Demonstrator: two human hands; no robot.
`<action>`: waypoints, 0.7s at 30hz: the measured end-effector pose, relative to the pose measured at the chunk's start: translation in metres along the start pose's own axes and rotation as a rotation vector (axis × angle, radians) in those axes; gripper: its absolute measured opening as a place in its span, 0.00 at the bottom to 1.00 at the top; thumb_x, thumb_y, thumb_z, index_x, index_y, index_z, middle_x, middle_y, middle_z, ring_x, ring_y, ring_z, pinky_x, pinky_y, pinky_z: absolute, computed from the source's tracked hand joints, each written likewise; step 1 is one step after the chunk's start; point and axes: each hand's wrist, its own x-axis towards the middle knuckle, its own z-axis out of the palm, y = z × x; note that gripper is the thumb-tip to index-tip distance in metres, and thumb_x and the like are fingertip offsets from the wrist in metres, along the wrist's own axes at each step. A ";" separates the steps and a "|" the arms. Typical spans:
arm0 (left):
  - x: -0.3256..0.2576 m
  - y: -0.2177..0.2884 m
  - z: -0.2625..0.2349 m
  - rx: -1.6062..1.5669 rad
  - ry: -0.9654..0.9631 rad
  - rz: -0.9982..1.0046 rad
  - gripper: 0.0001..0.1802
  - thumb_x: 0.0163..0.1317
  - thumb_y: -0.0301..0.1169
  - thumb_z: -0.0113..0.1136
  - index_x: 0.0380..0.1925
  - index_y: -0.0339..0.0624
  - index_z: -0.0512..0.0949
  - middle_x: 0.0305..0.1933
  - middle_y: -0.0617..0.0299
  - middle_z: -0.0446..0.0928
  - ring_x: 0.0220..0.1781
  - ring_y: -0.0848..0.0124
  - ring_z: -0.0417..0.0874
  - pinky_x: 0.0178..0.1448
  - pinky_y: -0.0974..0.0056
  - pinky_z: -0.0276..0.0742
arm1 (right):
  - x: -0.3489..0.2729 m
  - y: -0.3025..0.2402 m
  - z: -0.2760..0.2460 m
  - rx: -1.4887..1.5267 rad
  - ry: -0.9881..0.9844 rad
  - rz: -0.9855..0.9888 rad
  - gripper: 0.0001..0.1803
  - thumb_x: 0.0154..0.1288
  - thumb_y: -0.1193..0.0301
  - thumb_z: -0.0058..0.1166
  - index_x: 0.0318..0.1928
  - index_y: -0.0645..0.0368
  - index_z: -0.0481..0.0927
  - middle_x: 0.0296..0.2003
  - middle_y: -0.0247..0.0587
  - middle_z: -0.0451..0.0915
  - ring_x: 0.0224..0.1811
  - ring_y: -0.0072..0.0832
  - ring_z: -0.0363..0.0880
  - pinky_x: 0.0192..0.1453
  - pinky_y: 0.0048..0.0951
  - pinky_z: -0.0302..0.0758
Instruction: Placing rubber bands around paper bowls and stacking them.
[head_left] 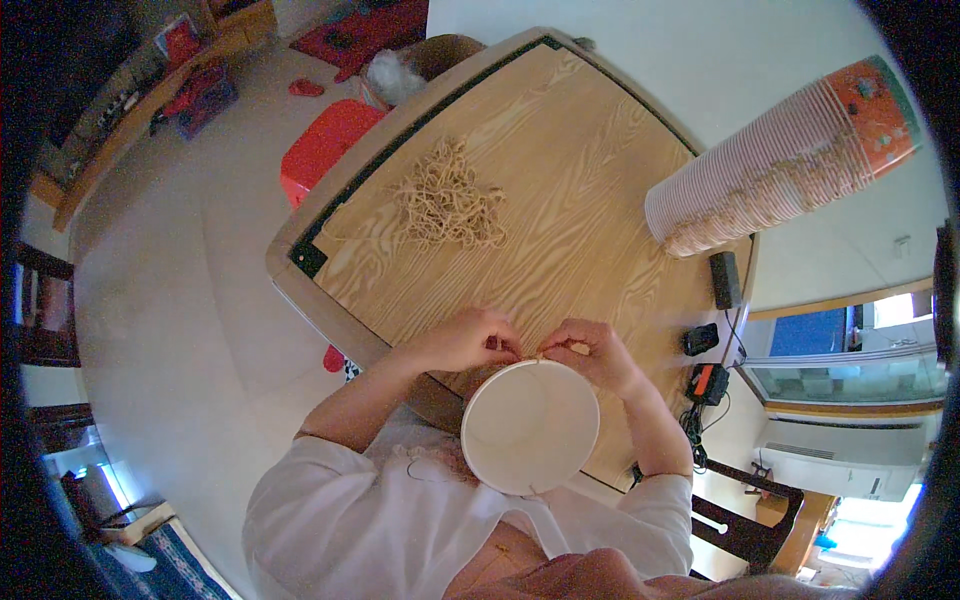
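1. Grip: left hand (462,340) and right hand (592,352) each pinch, fingertips closed, a thin tan strand (535,357) at the far rim of the white paper bowl (530,427).
2. Bowl: at the near counter (560,230) edge; probably light and easily dented, best held at the rim.
3. Strand: likely soft and limp.
4. Beyond: a tan strand pile (447,200); stacked cups (775,165).

A round white paper bowl (530,427) sits at the near edge of the wooden desk (560,200), upright, its open mouth facing up and its inside bare. A thin tan strand (537,356) lies just over its far rim, pinched between both hands' fingers (510,345).
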 end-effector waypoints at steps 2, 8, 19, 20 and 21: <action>-0.004 0.011 -0.004 0.060 0.039 0.057 0.12 0.56 0.37 0.61 0.33 0.40 0.81 0.30 0.55 0.78 0.33 0.62 0.80 0.38 0.60 0.75 | 0.000 0.006 0.001 0.077 -0.010 0.017 0.05 0.60 0.76 0.56 0.36 0.62 0.81 0.34 0.37 0.80 0.38 0.22 0.78 0.43 0.24 0.75; -0.032 0.072 -0.021 0.329 0.033 -0.221 0.17 0.59 0.43 0.57 0.38 0.40 0.78 0.23 0.48 0.78 0.28 0.55 0.81 0.33 0.54 0.75 | 0.000 0.022 -0.009 0.184 -0.147 -0.036 0.07 0.61 0.73 0.56 0.39 0.60 0.81 0.36 0.36 0.80 0.41 0.24 0.78 0.43 0.25 0.75; -0.019 0.095 -0.021 0.560 0.337 -0.229 0.18 0.60 0.36 0.55 0.51 0.49 0.72 0.20 0.54 0.77 0.22 0.58 0.81 0.25 0.55 0.76 | -0.009 0.003 -0.041 0.368 -0.061 0.623 0.18 0.70 0.61 0.42 0.55 0.53 0.73 0.41 0.32 0.80 0.35 0.21 0.76 0.37 0.24 0.75; -0.012 0.095 -0.021 0.649 0.395 -0.257 0.20 0.60 0.36 0.55 0.53 0.51 0.70 0.21 0.55 0.78 0.21 0.59 0.81 0.24 0.57 0.76 | -0.014 0.003 -0.046 0.233 -0.046 0.545 0.19 0.70 0.59 0.41 0.57 0.52 0.71 0.41 0.31 0.80 0.34 0.20 0.76 0.35 0.23 0.75; -0.007 0.098 -0.024 0.657 0.398 -0.228 0.20 0.60 0.36 0.55 0.53 0.51 0.70 0.21 0.55 0.78 0.21 0.59 0.81 0.24 0.57 0.76 | -0.018 0.001 -0.050 0.091 -0.031 0.468 0.21 0.71 0.58 0.40 0.59 0.50 0.69 0.41 0.31 0.79 0.33 0.19 0.76 0.34 0.23 0.75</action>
